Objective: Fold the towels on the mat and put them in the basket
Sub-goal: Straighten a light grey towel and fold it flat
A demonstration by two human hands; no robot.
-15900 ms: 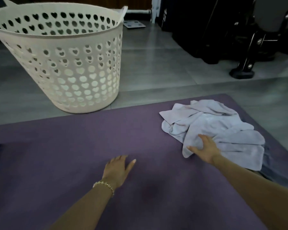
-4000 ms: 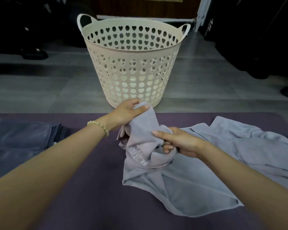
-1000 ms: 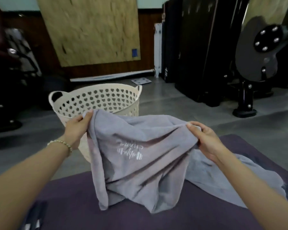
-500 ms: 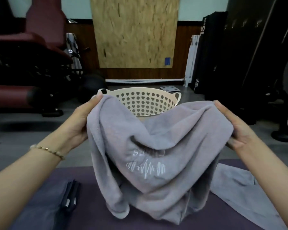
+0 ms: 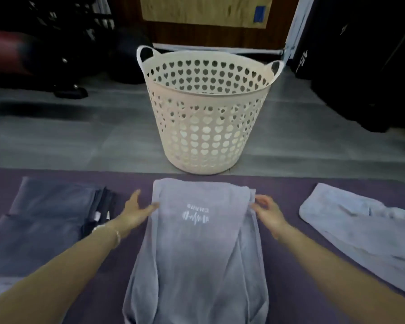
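Note:
A lilac towel point(image 5: 196, 249) with a white logo lies lengthwise on the purple mat point(image 5: 283, 190), its sides turned inward. My left hand point(image 5: 136, 212) lies at its upper left edge with fingers spread and the thumb touching the cloth. At the upper right edge, my right hand point(image 5: 265, 210) pinches the cloth with curled fingers. The cream basket point(image 5: 208, 122) with heart-shaped holes stands on the floor just beyond the mat, straight ahead, and looks empty. A second lilac towel point(image 5: 360, 232) lies rumpled on the mat at the right.
Dark grey-blue towels point(image 5: 47, 220) lie stacked on the mat at the left. Grey floor surrounds the basket. Dark gym equipment point(image 5: 372, 66) stands at the back right and a red bench point(image 5: 7, 52) at the back left.
The towel, held up by its top corners half a second ago, now lies flat on the mat. Both hands have come down with it, and my left hand has loosened its grip.

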